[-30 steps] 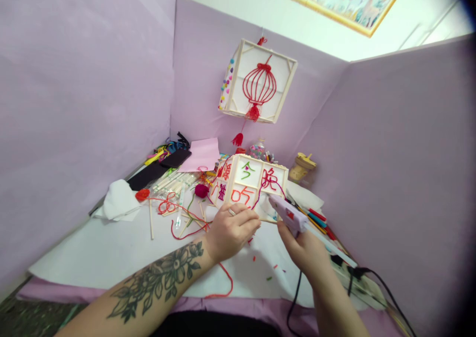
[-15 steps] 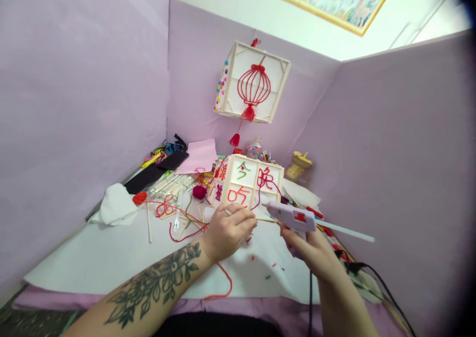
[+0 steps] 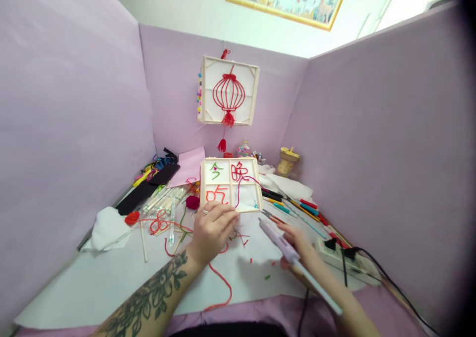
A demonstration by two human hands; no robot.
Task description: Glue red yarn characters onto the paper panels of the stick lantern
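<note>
My left hand (image 3: 213, 230) is closed over the lower edge of a wooden-stick lantern box (image 3: 229, 184). Its facing side has four white panels; three bear characters formed from green, dark red and orange-red yarn, and a purple-red strand trails across the lower right one. In my right hand (image 3: 303, 252) is a pale purple hot glue gun (image 3: 280, 242), its tip pointing toward the lantern's lower right corner but apart from it. A long glue stick (image 3: 318, 287) protrudes from its back. Small red and green yarn scraps lie on the white table sheet (image 3: 245, 282) below.
A finished lantern (image 3: 229, 91) with a red tassel hangs ahead. Sticks in plastic bags, red yarn (image 3: 221, 275), a magenta yarn ball (image 3: 192, 202) and white cloth (image 3: 109, 229) lie left. Markers (image 3: 305, 205), a power strip (image 3: 345, 257) with cables and a lidded cup (image 3: 287, 161) stand right.
The lantern box now faces me squarely instead of at an angle. The glue gun has swung from pointing left to pointing away from me. The camera view has shifted right.
</note>
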